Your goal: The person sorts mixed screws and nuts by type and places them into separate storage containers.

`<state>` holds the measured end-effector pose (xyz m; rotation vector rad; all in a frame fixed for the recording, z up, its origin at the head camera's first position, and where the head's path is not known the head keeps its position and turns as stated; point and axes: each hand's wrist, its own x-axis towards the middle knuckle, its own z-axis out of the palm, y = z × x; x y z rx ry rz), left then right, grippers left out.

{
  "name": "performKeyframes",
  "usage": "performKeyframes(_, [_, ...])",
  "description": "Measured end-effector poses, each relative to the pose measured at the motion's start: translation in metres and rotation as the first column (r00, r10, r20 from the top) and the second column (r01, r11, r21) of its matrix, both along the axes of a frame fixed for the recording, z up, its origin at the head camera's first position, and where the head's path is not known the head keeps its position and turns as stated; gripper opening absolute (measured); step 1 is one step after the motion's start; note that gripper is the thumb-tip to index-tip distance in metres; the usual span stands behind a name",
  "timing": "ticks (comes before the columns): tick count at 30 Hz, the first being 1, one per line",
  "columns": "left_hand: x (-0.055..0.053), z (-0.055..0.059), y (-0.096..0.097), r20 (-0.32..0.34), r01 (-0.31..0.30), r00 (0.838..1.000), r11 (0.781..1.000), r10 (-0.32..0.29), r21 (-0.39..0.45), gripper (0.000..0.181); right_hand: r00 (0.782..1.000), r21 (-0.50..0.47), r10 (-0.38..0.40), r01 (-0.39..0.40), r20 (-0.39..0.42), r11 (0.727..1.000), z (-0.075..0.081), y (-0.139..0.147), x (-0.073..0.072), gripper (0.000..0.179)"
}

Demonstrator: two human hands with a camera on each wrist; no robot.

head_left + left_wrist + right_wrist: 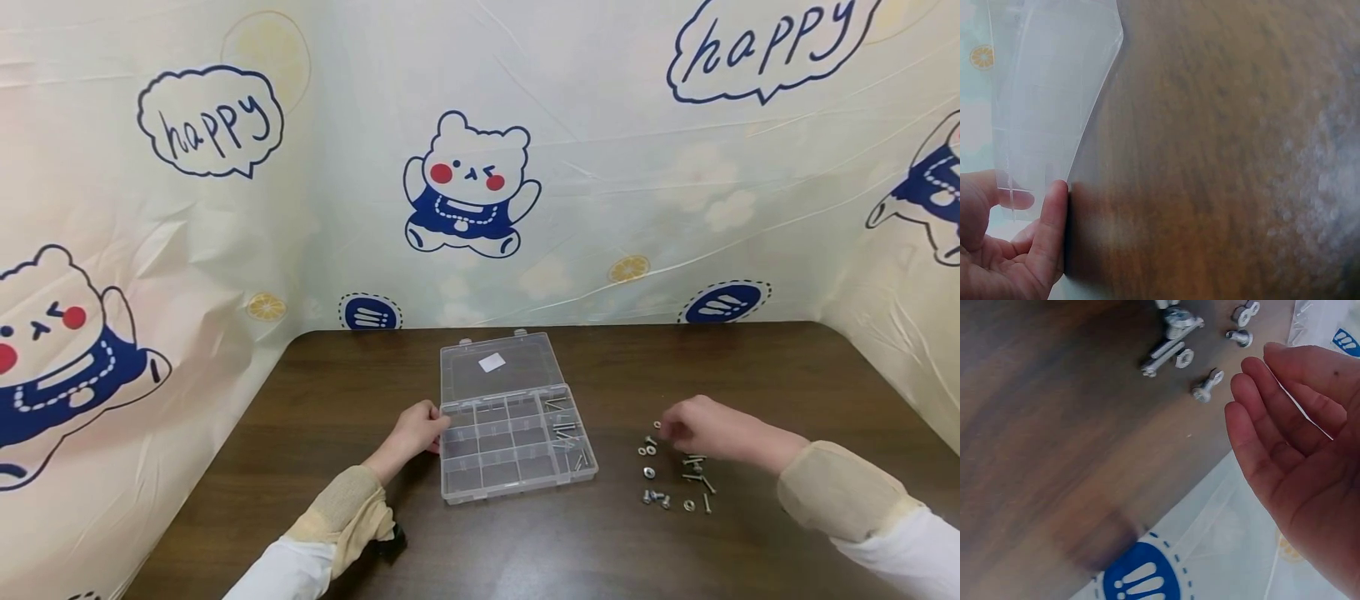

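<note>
A clear plastic compartment box (517, 486) stands with its lid (517, 375) laid back on the dark table. At its left side my left hand (415, 429) grips the edge; the left wrist view has the thumb and fingers (1052, 219) on either side of the clear plastic. Silver screws (564, 427) lie in the right-hand column of compartments. Over the loose hardware, right of the box, hovers my right hand (708, 427). Its fingers (1250, 434) bend gently, with nothing seen between them and the thumb. Loose bolts (1172, 353) lie near the fingertips.
Several loose screws (707, 502), a flat washer (648, 472) and a nut (689, 505) are spread on the brown table (337, 367). A printed curtain (585, 167) hangs behind the table and along both sides. A dark object (392, 546) is beside the left wrist.
</note>
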<state>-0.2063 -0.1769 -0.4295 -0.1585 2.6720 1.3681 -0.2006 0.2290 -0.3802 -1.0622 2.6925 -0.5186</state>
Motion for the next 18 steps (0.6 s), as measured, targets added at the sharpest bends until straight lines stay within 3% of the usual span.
performKeyframes(8, [-0.001,0.000,-0.001,0.004,-0.003,1.000,1.000,0.003,0.000,0.010,0.999,-0.032,-0.022,0.021,-0.023,0.999,-0.011,0.020,0.003,0.015])
performKeyframes(18, [0.000,0.000,0.000,0.009,-0.002,1.000,1.000,0.002,0.004,0.010,0.998,-0.020,-0.062,0.063,0.029,0.998,-0.022,0.029,0.006,0.016])
